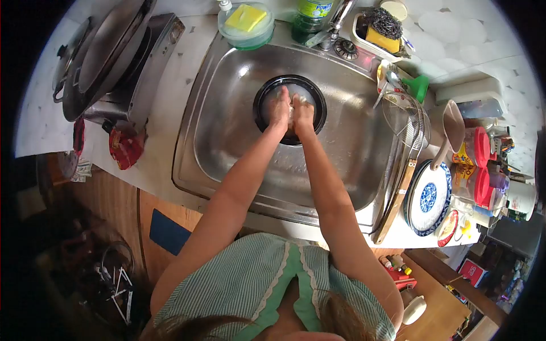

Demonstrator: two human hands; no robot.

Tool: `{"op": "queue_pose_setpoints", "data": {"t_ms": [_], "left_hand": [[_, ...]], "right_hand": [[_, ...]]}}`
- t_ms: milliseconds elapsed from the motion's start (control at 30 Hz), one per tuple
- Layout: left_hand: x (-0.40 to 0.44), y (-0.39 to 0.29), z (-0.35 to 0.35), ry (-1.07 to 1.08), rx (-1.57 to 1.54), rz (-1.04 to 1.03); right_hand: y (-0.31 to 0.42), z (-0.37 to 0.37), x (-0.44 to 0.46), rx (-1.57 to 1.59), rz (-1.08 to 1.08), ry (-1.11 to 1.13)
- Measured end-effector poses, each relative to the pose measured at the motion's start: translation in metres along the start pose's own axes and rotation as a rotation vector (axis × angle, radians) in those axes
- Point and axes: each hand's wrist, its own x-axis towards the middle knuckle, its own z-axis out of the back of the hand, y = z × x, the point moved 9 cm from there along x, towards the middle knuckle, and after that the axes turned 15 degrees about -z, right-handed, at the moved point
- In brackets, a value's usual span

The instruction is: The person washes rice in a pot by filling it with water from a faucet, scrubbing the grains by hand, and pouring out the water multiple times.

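Left hand [278, 112] and right hand [303, 116] are both down inside a round, black-rimmed bowl [259, 111], side by side; the left one's fingers stretch out straight, while the right one's look bent, and I can't tell whether it grips anything. Cloudy, whitish liquid [297, 90] shows beyond them. The bowl sits in a rectangular stainless-steel sink [352, 150]; past its far edge, a flat yellow sponge [247, 18] rests on a round, clear plastic tub [250, 43].

Steel sink [355, 142] holds what looks like a black bowl [321, 111]; pale counter [170, 94] bears stove [153, 62], plates [427, 213].
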Motion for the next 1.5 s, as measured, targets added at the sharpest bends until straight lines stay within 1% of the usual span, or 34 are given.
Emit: {"op": "queue_pose_setpoints", "data": {"t_ms": [33, 100, 133, 200, 233, 267, 300, 333, 367, 400, 467, 533, 600, 633, 667, 733, 800, 833, 867, 967, 1000, 1067, 1100, 1167, 1200, 1267, 1333, 1367, 1433, 1467, 1500], "left_hand": [[-0.003, -0.004, 0.002, 0.004, 0.053, 0.024], [-0.006, -0.006, 0.008, 0.012, 0.158, 0.069], [-0.005, -0.017, 0.011, -0.018, 0.184, -0.049], [-0.006, -0.036, 0.015, -0.078, 0.233, -0.288], [0.003, -0.025, 0.015, -0.047, 0.383, -0.359], [0.02, -0.005, 0.016, -0.018, 0.535, -0.431], [0.021, -0.015, 0.015, 0.013, 0.69, -0.5], [0.014, -0.006, 0.02, -0.061, 0.579, -0.392], [0.011, -0.003, 0.019, -0.081, 0.508, -0.351], [0.007, 0.001, 0.017, -0.097, 0.436, -0.306], [0.003, 0.012, 0.018, -0.124, 0.333, -0.19], [0.01, 0.037, 0.021, -0.152, 0.272, -0.055], [0.016, 0.056, 0.026, -0.198, 0.278, -0.029], [0.019, 0.064, 0.028, -0.218, 0.279, -0.02], [0.022, 0.07, 0.025, -0.154, 0.231, -0.01], [0.022, 0.077, 0.016, -0.021, 0.132, 0.017], [0.005, 0.07, 0.014, -0.084, 0.043, 0.159], [-0.007, 0.059, 0.013, -0.116, -0.002, 0.23], [-0.018, 0.036, 0.007, -0.049, -0.001, 0.235], [-0.012, 0.034, 0.006, 0.005, 0.14, 0.081], [-0.011, 0.029, 0.009, -0.018, 0.157, 0.032], [-0.01, 0.019, 0.01, -0.06, 0.191, -0.067], [-0.007, 0.022, 0.007, -0.051, 0.127, -0.069], [0.0, 0.026, 0.003, -0.036, -0.002, -0.072], [-0.001, 0.024, 0.004, -0.07, 0.007, -0.037], [-0.004, 0.019, 0.006, -0.138, 0.025, 0.031], [0.013, 0.033, 0.007, -0.109, 0.176, -0.021], [0.022, 0.042, 0.011, -0.1, 0.253, -0.048], [0.016, 0.009, 0.004, 0.033, 0.347, -0.149], [0.011, -0.008, -0.001, 0.103, 0.39, -0.198], [0.012, -0.021, -0.005, 0.139, 0.48, -0.341]], "right_hand": [[0.006, 0.0, 0.0, -0.075, 0.029, -0.023], [0.027, -0.008, -0.001, -0.426, 0.183, -0.095], [0.034, -0.014, -0.004, -0.601, 0.259, -0.132], [0.046, -0.02, -0.014, -0.763, 0.381, -0.188], [0.054, -0.023, -0.023, -0.843, 0.444, -0.215], [0.06, -0.029, -0.03, -1.019, 0.459, -0.2], [0.058, -0.032, -0.028, -1.095, 0.506, -0.204], [0.057, -0.035, -0.026, -1.171, 0.554, -0.209], [0.055, -0.036, -0.023, -1.25, 0.6, -0.216], [0.046, -0.037, -0.015, -1.316, 0.507, -0.101], [0.033, -0.038, 0.001, -1.346, 0.451, -0.095], [0.029, -0.036, 0.002, -1.34, 0.371, -0.091], [0.031, -0.03, -0.003, -1.294, 0.265, -0.088], [0.038, -0.031, -0.017, -1.323, 0.273, -0.042], [0.045, -0.03, -0.036, -1.352, 0.279, 0.001], [0.03, -0.035, -0.027, -1.465, 0.343, 0.101], [-0.021, -0.05, 0.025, -1.629, 0.462, 0.224], [-0.013, -0.044, 0.023, -1.383, 0.424, 0.224], [-0.004, -0.036, 0.016, -1.138, 0.385, 0.224], [0.011, -0.011, -0.015, -0.403, 0.257, 0.219], [0.011, -0.002, -0.016, -0.158, 0.211, 0.211], [0.0, 0.0, 0.001, -0.179, 0.21, 0.181], [0.002, 0.001, 0.002, -0.19, 0.21, 0.164], [0.001, 0.005, 0.005, -0.167, 0.136, 0.147], [-0.001, 0.004, 0.006, -0.156, 0.098, 0.142], [0.022, -0.006, -0.009, -0.378, 0.412, 0.086], [0.034, -0.016, -0.014, -0.848, 0.465, -0.072], [0.037, -0.01, -0.014, -0.79, 0.37, -0.137], [0.037, 0.005, -0.023, -0.67, 0.174, -0.263], [0.045, 0.004, -0.032, -0.668, 0.209, -0.253], [0.052, 0.0, -0.031, -0.687, 0.385, -0.271]]}}
